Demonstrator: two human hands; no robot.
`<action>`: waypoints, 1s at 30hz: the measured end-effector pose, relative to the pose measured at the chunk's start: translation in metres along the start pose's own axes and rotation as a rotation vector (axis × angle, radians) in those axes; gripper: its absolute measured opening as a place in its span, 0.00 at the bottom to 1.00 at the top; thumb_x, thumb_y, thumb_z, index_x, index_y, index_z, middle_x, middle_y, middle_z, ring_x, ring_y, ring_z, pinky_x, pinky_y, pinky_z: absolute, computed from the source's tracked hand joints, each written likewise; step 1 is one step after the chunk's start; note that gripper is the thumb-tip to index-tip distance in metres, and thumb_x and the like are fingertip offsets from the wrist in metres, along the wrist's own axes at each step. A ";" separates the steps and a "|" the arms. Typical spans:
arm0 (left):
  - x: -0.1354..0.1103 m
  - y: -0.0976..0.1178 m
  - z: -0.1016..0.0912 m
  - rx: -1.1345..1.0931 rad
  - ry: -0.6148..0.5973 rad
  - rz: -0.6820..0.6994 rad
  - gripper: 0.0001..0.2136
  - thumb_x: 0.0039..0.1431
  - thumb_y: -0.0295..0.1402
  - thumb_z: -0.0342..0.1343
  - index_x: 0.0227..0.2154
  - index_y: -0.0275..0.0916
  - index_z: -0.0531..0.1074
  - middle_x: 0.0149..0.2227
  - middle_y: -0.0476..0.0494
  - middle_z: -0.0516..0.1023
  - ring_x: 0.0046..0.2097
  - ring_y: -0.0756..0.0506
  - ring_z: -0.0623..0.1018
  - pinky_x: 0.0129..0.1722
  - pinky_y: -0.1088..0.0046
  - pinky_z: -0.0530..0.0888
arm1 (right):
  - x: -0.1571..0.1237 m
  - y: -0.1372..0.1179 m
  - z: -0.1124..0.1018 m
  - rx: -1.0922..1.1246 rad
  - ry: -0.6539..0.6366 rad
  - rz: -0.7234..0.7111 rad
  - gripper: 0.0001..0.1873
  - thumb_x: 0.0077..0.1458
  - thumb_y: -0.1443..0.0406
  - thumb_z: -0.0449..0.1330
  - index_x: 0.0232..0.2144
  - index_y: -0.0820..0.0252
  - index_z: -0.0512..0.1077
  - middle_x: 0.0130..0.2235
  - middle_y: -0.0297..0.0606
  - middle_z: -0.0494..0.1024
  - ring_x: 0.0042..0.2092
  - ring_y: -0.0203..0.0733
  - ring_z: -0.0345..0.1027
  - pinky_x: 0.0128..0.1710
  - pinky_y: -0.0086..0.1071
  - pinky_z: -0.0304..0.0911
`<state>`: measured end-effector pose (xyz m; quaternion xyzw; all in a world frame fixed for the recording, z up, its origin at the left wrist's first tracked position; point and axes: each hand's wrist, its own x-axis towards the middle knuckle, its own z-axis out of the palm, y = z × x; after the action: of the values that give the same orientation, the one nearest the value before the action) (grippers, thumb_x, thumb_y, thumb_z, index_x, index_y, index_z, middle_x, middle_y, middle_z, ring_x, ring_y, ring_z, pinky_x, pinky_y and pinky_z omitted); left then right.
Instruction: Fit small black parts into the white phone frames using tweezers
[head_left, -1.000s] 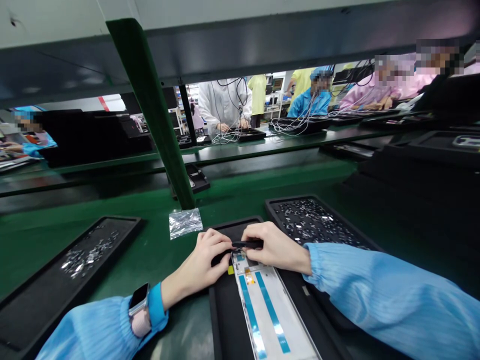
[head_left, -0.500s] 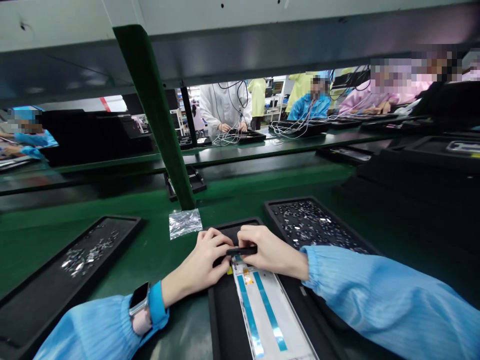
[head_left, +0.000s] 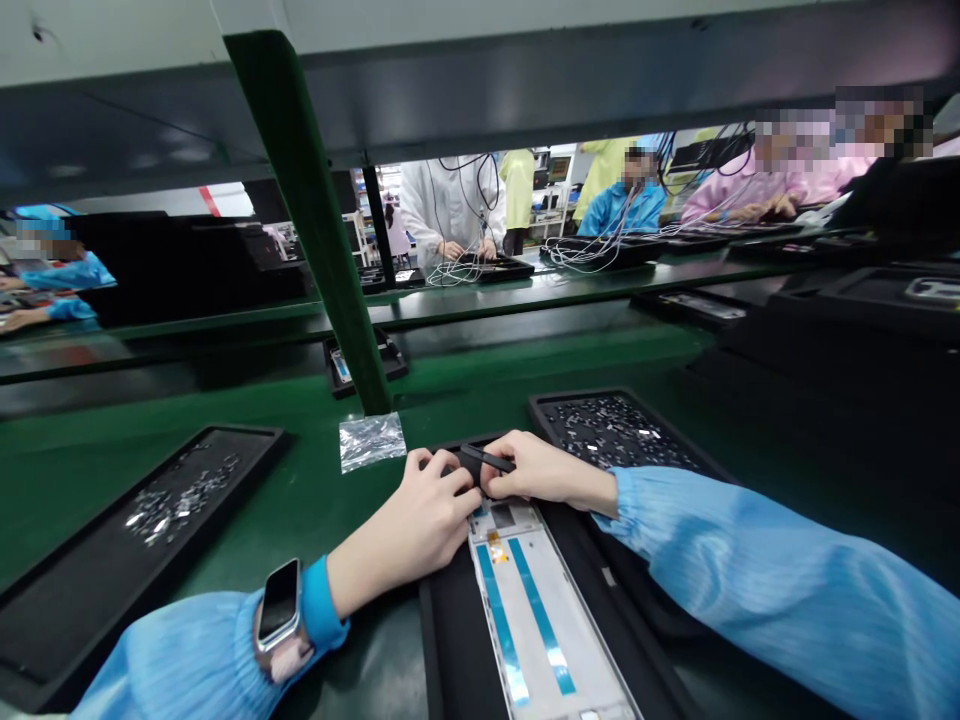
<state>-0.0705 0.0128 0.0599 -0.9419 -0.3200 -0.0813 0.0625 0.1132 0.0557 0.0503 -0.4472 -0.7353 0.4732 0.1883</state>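
A white phone frame point(head_left: 536, 620) with two blue strips lies lengthwise in a black tray point(head_left: 450, 640) straight ahead of me. At its far end my right hand point(head_left: 536, 470) pinches a slim black tool point(head_left: 484, 460), its fingers curled closed. My left hand point(head_left: 424, 510) rests beside it with fingers bent down onto the frame's top edge, touching the tool's tip; whether it holds any small part is hidden. A smartwatch point(head_left: 281, 612) sits on my left wrist.
A black tray of small shiny parts point(head_left: 615, 430) lies to the right, and another such tray point(head_left: 176, 495) to the left. A clear plastic bag point(head_left: 371, 440) lies by a green post point(head_left: 315, 230). Other people work with cabled trays point(head_left: 487, 268) across the green belt.
Both hands slid a little further away along the frame's top end, uncovering more of it. The black tool now sits tilted, higher in view.
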 end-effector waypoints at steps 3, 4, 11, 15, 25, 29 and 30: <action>0.000 0.003 -0.001 0.070 -0.018 0.017 0.06 0.56 0.22 0.48 0.33 0.35 0.68 0.36 0.41 0.71 0.44 0.40 0.66 0.43 0.58 0.58 | 0.003 -0.001 0.001 -0.013 0.005 0.014 0.05 0.36 0.69 0.56 0.21 0.65 0.71 0.20 0.31 0.68 0.22 0.29 0.57 0.20 0.23 0.51; 0.000 0.004 0.000 0.085 -0.022 0.020 0.06 0.56 0.22 0.47 0.33 0.35 0.67 0.37 0.41 0.71 0.43 0.40 0.66 0.43 0.58 0.58 | 0.004 -0.001 0.000 -0.012 0.008 0.013 0.05 0.35 0.70 0.57 0.20 0.65 0.71 0.20 0.32 0.68 0.22 0.29 0.57 0.21 0.23 0.51; -0.004 -0.001 0.006 -0.043 0.018 -0.008 0.09 0.58 0.23 0.45 0.36 0.37 0.68 0.37 0.43 0.72 0.44 0.42 0.66 0.45 0.58 0.58 | 0.003 -0.007 -0.005 0.055 -0.022 0.040 0.05 0.36 0.69 0.57 0.21 0.66 0.72 0.20 0.32 0.69 0.20 0.28 0.55 0.18 0.22 0.51; -0.007 -0.005 0.007 -0.191 0.063 -0.039 0.11 0.57 0.24 0.44 0.38 0.37 0.69 0.38 0.43 0.72 0.43 0.43 0.67 0.45 0.59 0.59 | 0.002 -0.006 -0.006 0.081 -0.033 0.059 0.06 0.36 0.69 0.58 0.21 0.67 0.72 0.19 0.33 0.69 0.18 0.27 0.54 0.18 0.22 0.50; 0.005 -0.004 0.013 -0.455 0.175 -0.262 0.03 0.54 0.27 0.52 0.30 0.38 0.70 0.34 0.48 0.75 0.39 0.46 0.71 0.41 0.66 0.63 | 0.002 -0.008 -0.003 0.050 -0.008 0.057 0.04 0.35 0.69 0.57 0.19 0.66 0.71 0.17 0.30 0.66 0.19 0.28 0.53 0.17 0.22 0.49; 0.009 -0.005 0.018 -0.477 0.225 -0.239 0.04 0.55 0.26 0.52 0.27 0.39 0.71 0.33 0.50 0.75 0.37 0.47 0.72 0.40 0.67 0.62 | 0.003 -0.007 -0.003 0.041 -0.008 0.055 0.04 0.35 0.69 0.57 0.18 0.65 0.71 0.16 0.30 0.65 0.19 0.29 0.54 0.18 0.23 0.49; 0.009 -0.005 0.018 -0.469 0.222 -0.225 0.05 0.55 0.25 0.52 0.28 0.39 0.71 0.33 0.50 0.76 0.37 0.48 0.72 0.41 0.67 0.62 | 0.003 -0.007 -0.002 0.035 -0.005 0.053 0.03 0.35 0.70 0.57 0.18 0.65 0.70 0.16 0.30 0.64 0.19 0.29 0.54 0.18 0.23 0.49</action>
<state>-0.0644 0.0246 0.0446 -0.8745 -0.3863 -0.2620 -0.1318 0.1099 0.0581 0.0566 -0.4619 -0.7154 0.4918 0.1816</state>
